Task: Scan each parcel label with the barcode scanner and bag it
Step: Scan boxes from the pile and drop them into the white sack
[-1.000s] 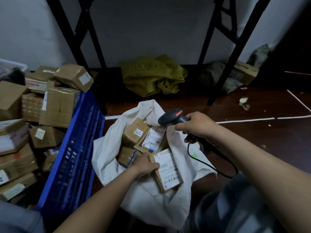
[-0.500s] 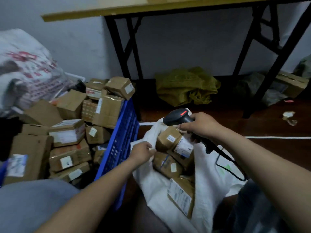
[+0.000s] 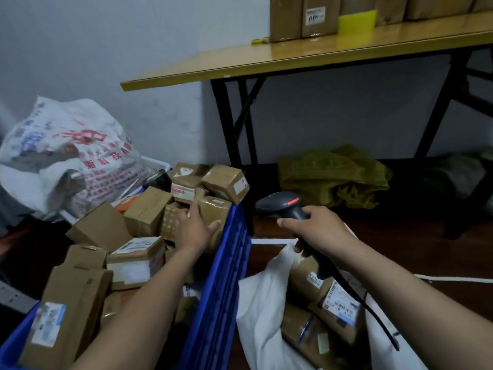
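A blue plastic crate (image 3: 221,284) on the left holds several brown cardboard parcels with white labels. My left hand (image 3: 196,231) reaches over the crate's right wall, fingers spread, against a taped parcel (image 3: 216,209) near the rim. My right hand (image 3: 317,231) grips the handle of a dark barcode scanner (image 3: 282,205) with a red light on top; its cable (image 3: 373,313) trails down to the right. Below it a white sack (image 3: 261,311) lies open with several labelled parcels (image 3: 338,305) inside.
A yellow-topped folding table (image 3: 306,57) with black legs stands behind, with boxes on it. A printed white sack (image 3: 72,153) bulges at the far left. A crumpled olive bag (image 3: 333,174) lies under the table. The floor is dark wood with a white line.
My left hand let go of the parcel in the white sack, moved left and reached into the blue crate. The view swung up and left. The scanner stayed in my right hand.
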